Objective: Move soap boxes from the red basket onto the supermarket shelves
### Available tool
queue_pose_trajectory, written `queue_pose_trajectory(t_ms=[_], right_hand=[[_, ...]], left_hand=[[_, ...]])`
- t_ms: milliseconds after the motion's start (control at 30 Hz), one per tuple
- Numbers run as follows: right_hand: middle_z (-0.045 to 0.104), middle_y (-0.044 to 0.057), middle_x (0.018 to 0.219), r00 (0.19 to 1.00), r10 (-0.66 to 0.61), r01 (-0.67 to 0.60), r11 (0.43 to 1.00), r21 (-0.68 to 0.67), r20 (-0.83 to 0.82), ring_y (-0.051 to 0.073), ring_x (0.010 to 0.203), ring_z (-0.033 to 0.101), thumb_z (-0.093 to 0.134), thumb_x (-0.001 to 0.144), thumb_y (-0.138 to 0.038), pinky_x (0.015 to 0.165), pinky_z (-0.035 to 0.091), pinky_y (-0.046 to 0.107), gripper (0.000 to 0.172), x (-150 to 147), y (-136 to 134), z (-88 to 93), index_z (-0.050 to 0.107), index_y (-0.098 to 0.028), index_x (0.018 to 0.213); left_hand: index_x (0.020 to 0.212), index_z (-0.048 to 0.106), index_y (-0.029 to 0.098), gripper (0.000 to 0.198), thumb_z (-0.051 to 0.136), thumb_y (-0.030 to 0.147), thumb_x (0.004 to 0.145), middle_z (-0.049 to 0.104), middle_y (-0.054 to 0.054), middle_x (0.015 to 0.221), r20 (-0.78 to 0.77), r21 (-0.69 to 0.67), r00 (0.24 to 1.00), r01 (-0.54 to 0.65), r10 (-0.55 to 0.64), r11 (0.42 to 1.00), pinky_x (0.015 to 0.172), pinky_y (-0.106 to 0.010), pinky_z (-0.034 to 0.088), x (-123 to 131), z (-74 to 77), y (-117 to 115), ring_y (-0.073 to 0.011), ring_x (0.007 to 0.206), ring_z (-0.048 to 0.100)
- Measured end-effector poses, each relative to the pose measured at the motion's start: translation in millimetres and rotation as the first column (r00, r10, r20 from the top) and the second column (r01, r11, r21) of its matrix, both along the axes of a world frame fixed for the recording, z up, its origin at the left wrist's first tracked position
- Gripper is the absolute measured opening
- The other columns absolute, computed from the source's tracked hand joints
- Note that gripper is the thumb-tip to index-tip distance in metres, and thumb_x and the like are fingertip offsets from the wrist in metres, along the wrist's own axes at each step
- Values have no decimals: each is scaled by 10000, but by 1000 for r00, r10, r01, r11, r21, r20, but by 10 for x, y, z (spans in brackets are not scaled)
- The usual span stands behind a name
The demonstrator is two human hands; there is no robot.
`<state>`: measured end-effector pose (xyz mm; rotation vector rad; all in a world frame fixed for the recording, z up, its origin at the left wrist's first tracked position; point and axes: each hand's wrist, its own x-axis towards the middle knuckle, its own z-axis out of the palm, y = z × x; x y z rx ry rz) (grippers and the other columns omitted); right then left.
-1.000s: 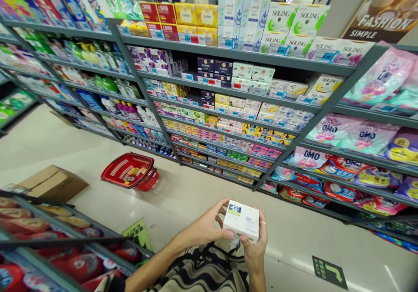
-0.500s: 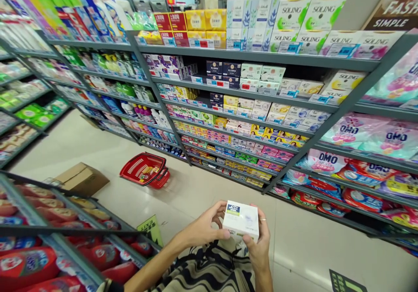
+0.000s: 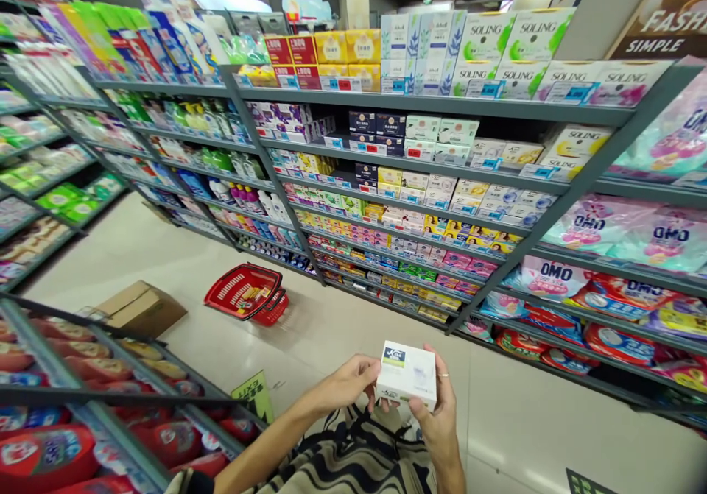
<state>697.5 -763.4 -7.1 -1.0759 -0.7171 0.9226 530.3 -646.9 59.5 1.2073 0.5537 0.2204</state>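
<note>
While the right hand (image 3: 439,409) is gripping a small white box (image 3: 407,370), its thumb is pressing on the near edge and its fingers are wrapping around the right side. A ring (image 3: 444,375) is circling one of those fingers. The left hand (image 3: 350,383) is curling at the box's left edge, thumb and fingers bunching close together; whether they are pinching the box, one cannot tell. The box is sitting in front of the person's striped clothing (image 3: 353,457), above the floor (image 3: 331,339), and its top, bearing a dark blue and green label (image 3: 394,356), is facing up toward the camera.

Off to the left, a red basket (image 3: 218,288) is resting on the floor near the long shelf (image 3: 442,105), and some yellowish packets (image 3: 251,301) are lying inside it. Farther left, a cardboard box (image 3: 138,310) is standing on the floor beside a nearer rack, where red bottles (image 3: 47,453) are lying in slanting rows. A green exit sign (image 3: 254,398) is showing on the floor next to that rack. Across the aisle, SOLING boxes (image 3: 535,34) are standing on the shelf's top level, and OMO bags (image 3: 588,221) are filling the section to the right.
</note>
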Motion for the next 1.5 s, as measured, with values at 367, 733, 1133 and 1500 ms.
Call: queue_pose_trajectory(t_ms=[367, 733, 1133, 1500], right_hand=[[588, 161, 1460, 991, 20, -9, 997, -82, 133, 325, 1208, 657, 867, 710, -506, 918, 594, 366, 896, -51, -106, 79, 489, -235, 1476], [423, 126, 1610, 969, 109, -101, 994, -48, 221, 349, 1479, 393, 778, 777, -635, 1240, 281, 491, 970, -37, -23, 120, 367, -253, 1569], [434, 96, 1611, 865, -6, 24, 999, 30, -502, 352, 1477, 405, 554, 763, -877, 1151, 408, 532, 923, -210, 93, 321, 485, -321, 1497], [589, 50, 1490, 660, 69, -165, 985, -55, -748, 305, 1389, 530, 527, 920, -692, 1200, 364, 533, 593, -319, 222, 203, 671, -292, 1333]], left_hand=[[1426, 574, 101, 835, 386, 750, 935, 663, -208, 1361, 249, -803, 961, 137, 118, 580, 937, -355, 462, 205, -361, -307, -272, 1122, 670], [1424, 572, 61, 759, 377, 653, 991, 569, -206, 1485, 329, -723, 916, 88, 230, 685, 1070, -392, 378, 62, -150, -114, -321, 1284, 594], [1464, 541, 94, 892, 347, 775, 923, 607, -209, 1444, 291, -649, 947, 92, 135, 756, 1149, -416, 279, 176, -78, -147, -314, 1339, 550], [1439, 570, 89, 959, 334, 831, 878, 553, -203, 1500, 275, -593, 950, 46, 149, 804, 1161, -459, 293, 164, -180, -198, -345, 1397, 484]])
